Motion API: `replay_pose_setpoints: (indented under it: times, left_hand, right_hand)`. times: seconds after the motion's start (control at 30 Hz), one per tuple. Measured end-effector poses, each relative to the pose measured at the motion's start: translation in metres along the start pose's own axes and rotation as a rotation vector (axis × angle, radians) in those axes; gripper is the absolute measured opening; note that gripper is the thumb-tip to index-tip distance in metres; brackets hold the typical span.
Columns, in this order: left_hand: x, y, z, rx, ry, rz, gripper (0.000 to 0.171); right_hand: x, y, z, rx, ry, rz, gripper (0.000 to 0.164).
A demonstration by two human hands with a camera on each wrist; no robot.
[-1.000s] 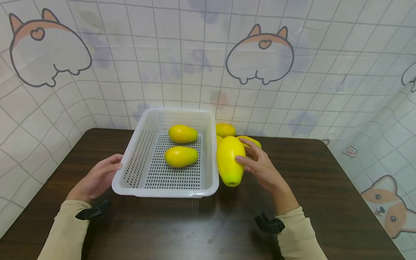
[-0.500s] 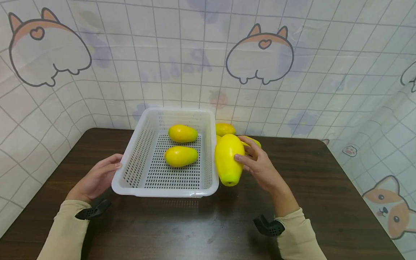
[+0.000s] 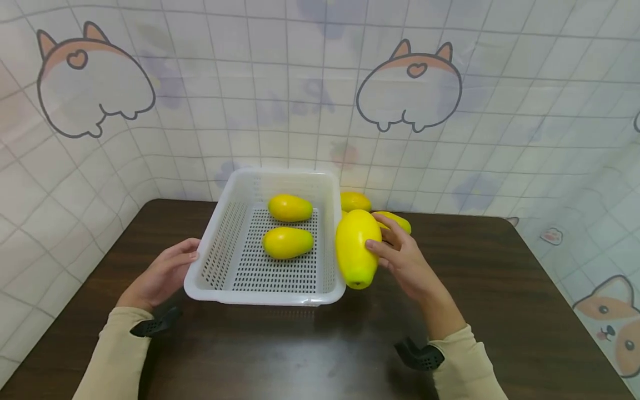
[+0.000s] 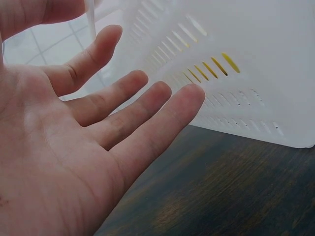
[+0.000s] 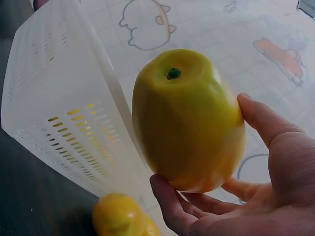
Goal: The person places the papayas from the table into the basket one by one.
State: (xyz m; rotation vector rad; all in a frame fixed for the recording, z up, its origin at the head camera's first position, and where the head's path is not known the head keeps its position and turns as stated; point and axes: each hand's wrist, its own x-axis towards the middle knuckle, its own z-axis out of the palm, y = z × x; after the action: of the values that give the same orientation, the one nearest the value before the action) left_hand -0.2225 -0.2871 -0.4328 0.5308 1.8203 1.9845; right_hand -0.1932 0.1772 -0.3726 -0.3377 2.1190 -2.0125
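Observation:
My right hand holds a yellow papaya beside the right rim of a white perforated plastic basket. In the right wrist view, thumb and fingers lie around the papaya, its stem end facing the camera. Inside the basket lie two more papayas, a rear papaya and a front papaya. At the basket's left rim, my left hand has its thumb at the edge. The left wrist view shows its fingers extended and relaxed next to the slotted wall.
Behind the held papaya, other yellow fruits, including one papaya and another, lie right of the basket, partly hidden. The dark wooden table ends at a wall covering printed with a grid and corgis.
The head view has shifted slightly, so everything sits a little further right. My right hand has brought the papaya slightly closer to the basket rim. My left hand stays at the left rim.

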Motion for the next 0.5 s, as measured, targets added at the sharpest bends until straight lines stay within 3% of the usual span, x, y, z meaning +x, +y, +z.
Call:
replay_pose_setpoints:
  times: [0.5]
  left_hand:
    - [0.0014,-0.0014,0.0020,-0.020,-0.018,0.022,0.031]
  right_hand:
    - [0.0052,-0.0095,0.0060,0.017,-0.015,0.001,0.058]
